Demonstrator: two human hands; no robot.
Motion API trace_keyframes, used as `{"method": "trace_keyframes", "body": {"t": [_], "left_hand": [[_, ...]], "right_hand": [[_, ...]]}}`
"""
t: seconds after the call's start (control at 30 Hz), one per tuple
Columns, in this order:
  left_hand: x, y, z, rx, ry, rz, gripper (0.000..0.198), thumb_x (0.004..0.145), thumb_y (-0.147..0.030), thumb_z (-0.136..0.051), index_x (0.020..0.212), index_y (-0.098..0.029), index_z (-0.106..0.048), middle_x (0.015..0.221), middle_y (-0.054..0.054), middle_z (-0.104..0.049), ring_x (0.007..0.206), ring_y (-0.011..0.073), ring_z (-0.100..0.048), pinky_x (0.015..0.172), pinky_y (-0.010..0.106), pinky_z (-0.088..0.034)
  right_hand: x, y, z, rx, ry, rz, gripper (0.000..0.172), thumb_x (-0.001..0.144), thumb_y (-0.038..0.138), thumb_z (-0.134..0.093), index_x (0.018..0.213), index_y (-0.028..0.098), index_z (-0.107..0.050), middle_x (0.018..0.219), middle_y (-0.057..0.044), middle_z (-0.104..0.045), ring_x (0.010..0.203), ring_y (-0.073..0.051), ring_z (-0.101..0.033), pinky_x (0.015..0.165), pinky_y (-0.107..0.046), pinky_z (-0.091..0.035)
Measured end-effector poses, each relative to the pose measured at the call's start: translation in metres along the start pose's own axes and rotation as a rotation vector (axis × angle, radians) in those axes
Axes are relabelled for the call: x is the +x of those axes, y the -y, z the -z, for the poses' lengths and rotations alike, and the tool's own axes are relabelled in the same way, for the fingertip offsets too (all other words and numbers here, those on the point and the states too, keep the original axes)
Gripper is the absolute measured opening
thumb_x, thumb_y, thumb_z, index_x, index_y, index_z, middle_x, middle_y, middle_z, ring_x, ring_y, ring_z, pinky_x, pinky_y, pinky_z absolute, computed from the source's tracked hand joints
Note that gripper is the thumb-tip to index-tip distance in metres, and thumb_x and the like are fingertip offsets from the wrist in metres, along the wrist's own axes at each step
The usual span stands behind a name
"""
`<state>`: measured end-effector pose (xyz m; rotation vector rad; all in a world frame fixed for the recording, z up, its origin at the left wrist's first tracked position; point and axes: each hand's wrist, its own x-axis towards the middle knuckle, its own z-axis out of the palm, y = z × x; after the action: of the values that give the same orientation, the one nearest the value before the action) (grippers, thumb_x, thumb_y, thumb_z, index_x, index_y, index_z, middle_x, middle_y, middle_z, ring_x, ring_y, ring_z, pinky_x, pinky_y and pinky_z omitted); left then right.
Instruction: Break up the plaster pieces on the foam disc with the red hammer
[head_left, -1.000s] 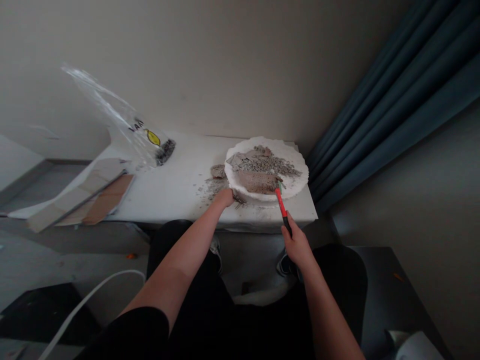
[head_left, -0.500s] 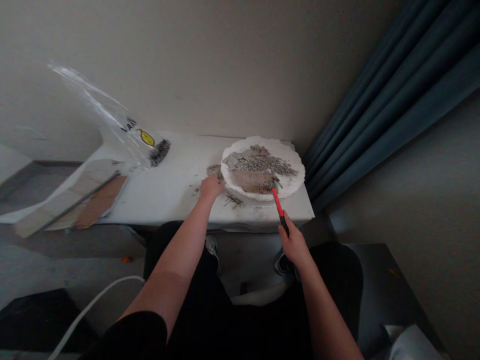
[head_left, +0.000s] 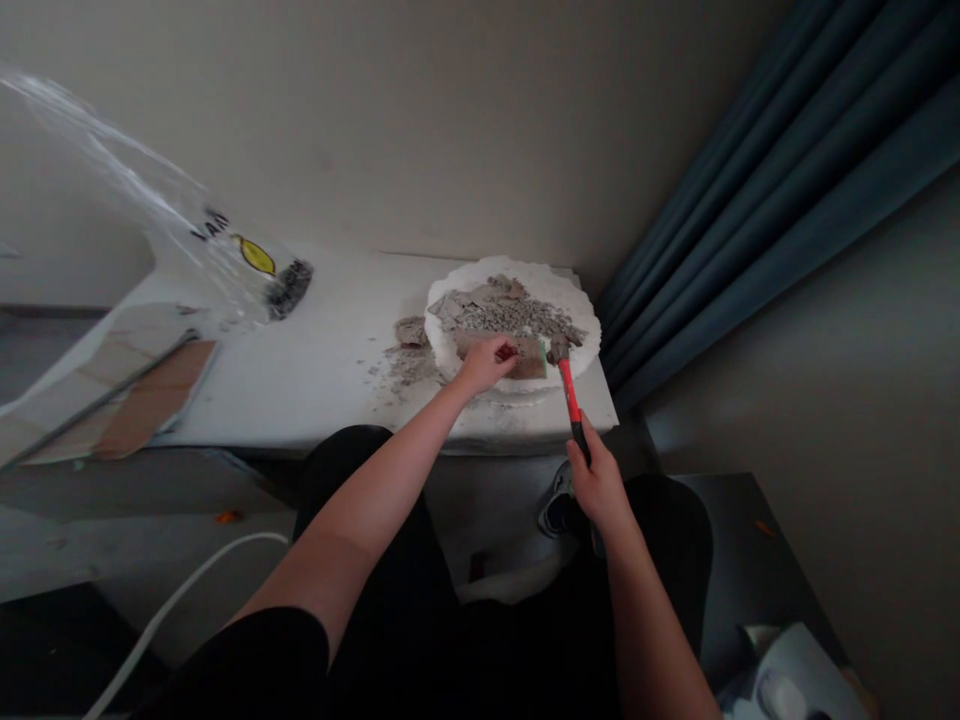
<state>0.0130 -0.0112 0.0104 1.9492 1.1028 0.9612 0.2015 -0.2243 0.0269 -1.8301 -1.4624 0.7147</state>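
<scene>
My right hand [head_left: 600, 478] is wrapped round the black grip of a hammer [head_left: 571, 395] with a red shaft. The hammer's head, coated in grey-brown dirt, rests at the right end of a flat brown block [head_left: 531, 362] with a green edge. My left hand [head_left: 484, 365] is over the middle of that block, its fingers closed near a small dark reddish spot; what they pinch is unclear. The block lies in a round white tray [head_left: 589, 310] with a ragged rim. Grey-brown crumbs [head_left: 499, 312] and flat broken pieces lie behind it.
Crumbs and a brown lump [head_left: 410, 332] lie on the white-covered table [head_left: 341, 350] left of the tray. Farther left are a clear plastic bag [head_left: 255, 258] with dark material in it and a brown board [head_left: 154, 400]. Blue-grey curtains [head_left: 720, 170] hang at the right.
My left hand has moved from the table beside the tray to above the block. The hammer head has shifted slightly and now shows clearly beside the block's right end.
</scene>
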Motion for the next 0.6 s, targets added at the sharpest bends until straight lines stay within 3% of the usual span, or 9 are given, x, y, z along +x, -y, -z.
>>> {"method": "trace_keyframes", "body": {"t": [0.17,0.6], "left_hand": [[0.004,-0.004,-0.006,0.023,0.077,0.015,0.011,0.081,-0.029,-0.064,0.083,-0.018,-0.064,0.077,0.001,-0.068,0.071,0.0149,-0.061,0.074,0.03,-0.049],[0.007,-0.004,-0.013,0.145,0.124,-0.01,0.012,0.084,-0.028,-0.062,0.088,-0.017,-0.065,0.08,0.002,-0.069,0.073,0.0159,-0.061,0.073,0.029,-0.046]], "right_hand": [[0.002,-0.009,0.004,-0.008,0.013,-0.037,0.061,0.095,0.037,-0.045,0.152,0.017,-0.037,0.138,-0.014,-0.058,0.13,-0.027,-0.053,0.107,-0.043,-0.042],[0.002,-0.01,0.0,-0.008,0.038,-0.016,0.061,0.096,0.037,-0.045,0.152,0.015,-0.036,0.133,-0.016,-0.062,0.127,-0.03,-0.055,0.106,-0.046,-0.042]]}}
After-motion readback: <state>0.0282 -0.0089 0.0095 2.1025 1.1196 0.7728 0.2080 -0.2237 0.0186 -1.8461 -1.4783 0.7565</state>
